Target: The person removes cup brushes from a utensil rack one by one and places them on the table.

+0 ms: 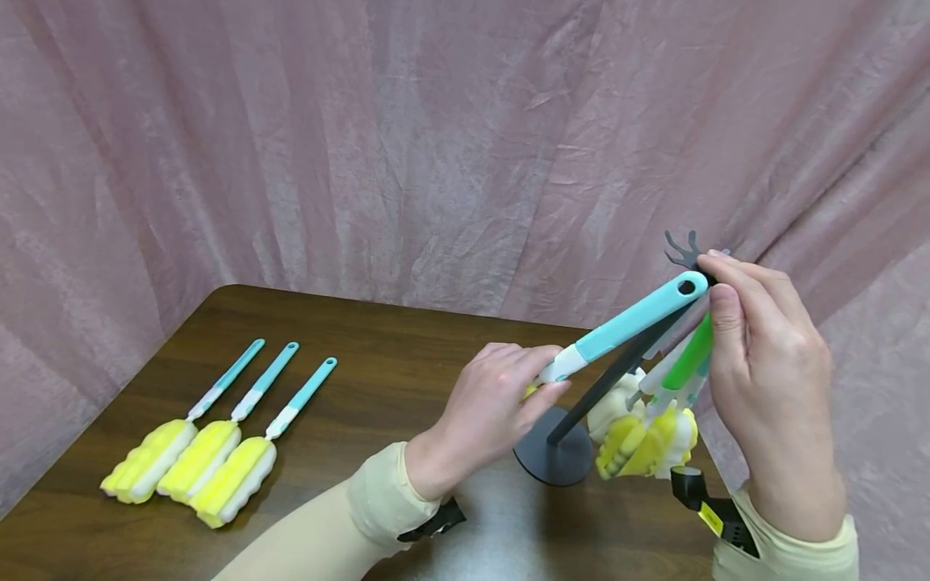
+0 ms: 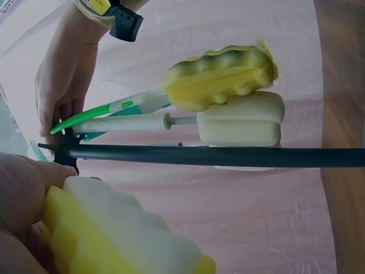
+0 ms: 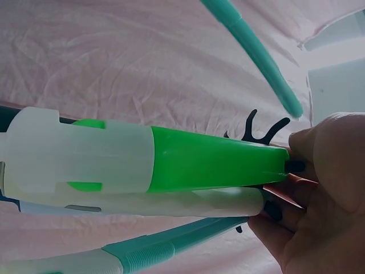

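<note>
My left hand (image 1: 483,407) grips a sponge bottle brush (image 1: 628,321) by the white lower part of its teal handle. The holed end of that handle points up toward the top of a black hook stand (image 1: 555,464), and its yellow-and-white sponge (image 2: 122,228) shows in the left wrist view. At the stand's top, my right hand (image 1: 777,363) holds the hooked head (image 3: 265,134) with its fingers and thumb. Hanging there are a green-handled brush (image 3: 219,162), a white-handled brush (image 2: 125,123) with a cream sponge, and a teal-handled brush (image 3: 171,242).
Three more teal-handled sponge brushes, a left one (image 1: 156,460), a middle one (image 1: 199,460) and a right one (image 1: 236,480), lie side by side at the left of the brown table (image 1: 392,355). A pink curtain (image 1: 436,161) hangs behind the table.
</note>
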`<act>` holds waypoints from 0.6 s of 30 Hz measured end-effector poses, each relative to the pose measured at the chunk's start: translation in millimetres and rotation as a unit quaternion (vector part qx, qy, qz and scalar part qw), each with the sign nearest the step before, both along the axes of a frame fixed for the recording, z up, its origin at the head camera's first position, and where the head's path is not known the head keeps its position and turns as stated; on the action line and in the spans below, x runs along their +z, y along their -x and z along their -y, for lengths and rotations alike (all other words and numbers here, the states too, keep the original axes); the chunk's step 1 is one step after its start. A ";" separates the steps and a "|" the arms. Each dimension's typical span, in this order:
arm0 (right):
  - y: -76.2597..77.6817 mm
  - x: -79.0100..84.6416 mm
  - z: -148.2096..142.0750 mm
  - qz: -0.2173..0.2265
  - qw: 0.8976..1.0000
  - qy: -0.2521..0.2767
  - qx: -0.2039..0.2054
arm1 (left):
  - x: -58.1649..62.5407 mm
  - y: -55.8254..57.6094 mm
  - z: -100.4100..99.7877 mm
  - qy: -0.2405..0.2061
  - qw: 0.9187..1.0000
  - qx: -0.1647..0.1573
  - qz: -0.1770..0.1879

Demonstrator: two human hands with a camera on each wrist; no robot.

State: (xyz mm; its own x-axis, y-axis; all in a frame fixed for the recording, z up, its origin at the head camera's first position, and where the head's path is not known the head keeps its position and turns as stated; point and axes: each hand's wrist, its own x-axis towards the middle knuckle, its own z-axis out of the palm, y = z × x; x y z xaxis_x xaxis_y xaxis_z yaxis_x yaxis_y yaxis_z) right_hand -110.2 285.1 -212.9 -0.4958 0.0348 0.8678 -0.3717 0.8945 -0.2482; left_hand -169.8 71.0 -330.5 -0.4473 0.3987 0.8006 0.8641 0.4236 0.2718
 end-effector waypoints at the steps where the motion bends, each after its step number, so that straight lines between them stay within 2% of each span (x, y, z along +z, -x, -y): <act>1: 0.4 -0.2 -0.2 0.000 1.000 0.001 0.001 | 0.5 -0.5 1.6 -0.005 1.000 -0.002 0.000; 13: 3.6 -2.7 -5.5 0.006 1.000 -0.020 -0.005 | 1.2 -7.5 26.2 -0.036 0.999 -0.004 -0.004; 18: 1.8 -1.4 -1.1 -0.001 1.000 -0.011 -0.004 | -3.1 -9.7 42.2 -0.040 0.999 0.006 0.015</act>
